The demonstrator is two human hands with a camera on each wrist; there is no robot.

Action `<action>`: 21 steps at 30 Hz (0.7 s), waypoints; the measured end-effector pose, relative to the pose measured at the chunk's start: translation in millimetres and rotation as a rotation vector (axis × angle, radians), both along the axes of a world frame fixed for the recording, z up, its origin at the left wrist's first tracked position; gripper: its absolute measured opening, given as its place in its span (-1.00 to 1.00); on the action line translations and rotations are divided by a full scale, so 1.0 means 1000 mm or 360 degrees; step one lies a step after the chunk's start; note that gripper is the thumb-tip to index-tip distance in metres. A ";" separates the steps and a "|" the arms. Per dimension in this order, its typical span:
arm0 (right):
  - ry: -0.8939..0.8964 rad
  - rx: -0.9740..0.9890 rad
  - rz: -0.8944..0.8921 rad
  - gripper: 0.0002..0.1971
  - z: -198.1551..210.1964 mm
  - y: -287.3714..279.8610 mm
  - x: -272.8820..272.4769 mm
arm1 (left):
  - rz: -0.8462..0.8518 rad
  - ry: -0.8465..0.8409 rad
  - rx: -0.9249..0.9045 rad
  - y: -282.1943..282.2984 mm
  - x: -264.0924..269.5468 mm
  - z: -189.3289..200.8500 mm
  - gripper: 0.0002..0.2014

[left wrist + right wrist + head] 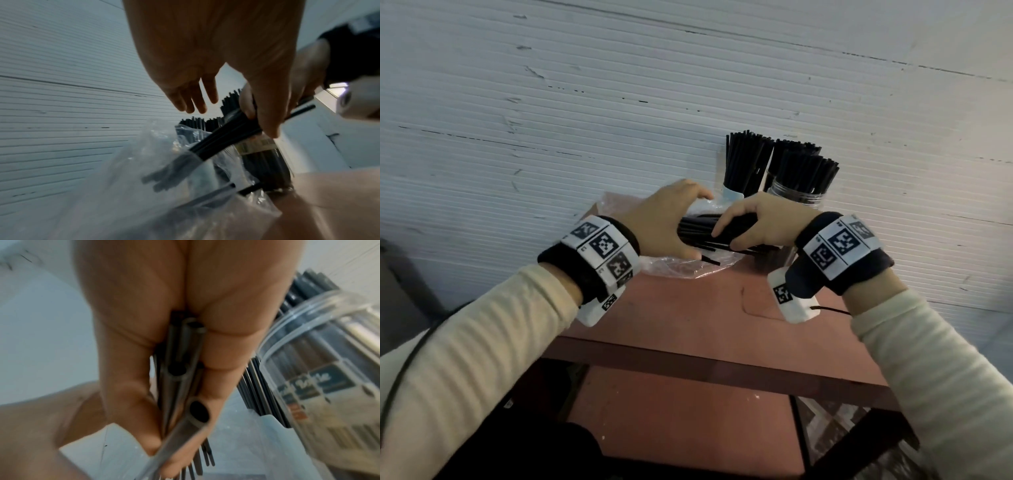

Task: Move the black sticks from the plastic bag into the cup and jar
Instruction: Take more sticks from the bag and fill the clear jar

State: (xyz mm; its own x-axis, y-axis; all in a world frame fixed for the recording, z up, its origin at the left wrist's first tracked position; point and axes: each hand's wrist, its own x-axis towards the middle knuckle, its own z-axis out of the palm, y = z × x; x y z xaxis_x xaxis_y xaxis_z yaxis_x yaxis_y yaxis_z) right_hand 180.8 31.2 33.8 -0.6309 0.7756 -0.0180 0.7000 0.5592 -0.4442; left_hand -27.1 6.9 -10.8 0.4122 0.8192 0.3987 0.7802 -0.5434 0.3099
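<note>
A bundle of black sticks (697, 230) lies across the clear plastic bag (681, 269) at the back of the table. My right hand (750, 219) grips one end of this bundle; the right wrist view shows the hollow sticks (180, 369) clamped between thumb and fingers (127, 394). Over the bag's side of the bundle hovers my left hand (667, 222), its fingers (193, 100) straight and spread, holding nothing. Several sticks (222, 139) run from the bag (144, 186) up into the right hand. Behind stand a cup (732, 194) and a clear jar (798, 196), both packed with upright sticks.
The reddish table (688, 318) is small and stands against a white ribbed wall (585, 120). The cup and jar are close behind the right hand, the jar (329, 369) right beside it. A lower shelf (681, 418) shows under the tabletop.
</note>
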 end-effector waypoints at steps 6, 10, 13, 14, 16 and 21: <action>-0.0007 0.0031 0.0060 -0.68 0.013 -0.029 0.019 | -0.0025 0.0177 -0.0073 0.006 0.046 -0.002 -0.58; 0.0166 0.0061 0.0055 -0.62 0.024 -0.046 0.039 | 0.0012 -0.0113 -0.0116 0.004 0.059 0.001 -0.92; 0.0393 0.0334 -0.0009 -0.60 0.037 -0.049 0.052 | 0.0015 -0.0422 -0.0206 0.000 0.068 0.007 -0.88; 0.0502 0.0458 -0.0024 -0.61 0.041 -0.050 0.054 | 0.0028 -0.0515 -0.0228 -0.001 0.073 0.009 -0.82; 0.0788 0.0685 -0.0027 -0.64 0.047 -0.050 0.052 | 0.0003 -0.0689 -0.0293 -0.002 0.086 0.012 -0.72; 0.0946 0.1038 0.0007 -0.79 0.044 -0.044 0.034 | -0.0124 -0.1020 -0.0584 -0.003 0.110 0.006 -0.72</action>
State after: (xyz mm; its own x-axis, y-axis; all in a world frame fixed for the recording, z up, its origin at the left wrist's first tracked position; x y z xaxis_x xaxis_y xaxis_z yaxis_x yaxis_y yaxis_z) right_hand 214.8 -12.5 78.3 -0.3979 0.5146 0.7595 0.4519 0.8304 -0.3259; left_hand 83.0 3.6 -4.6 0.2533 0.9239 0.2867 0.3486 -0.3637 0.8638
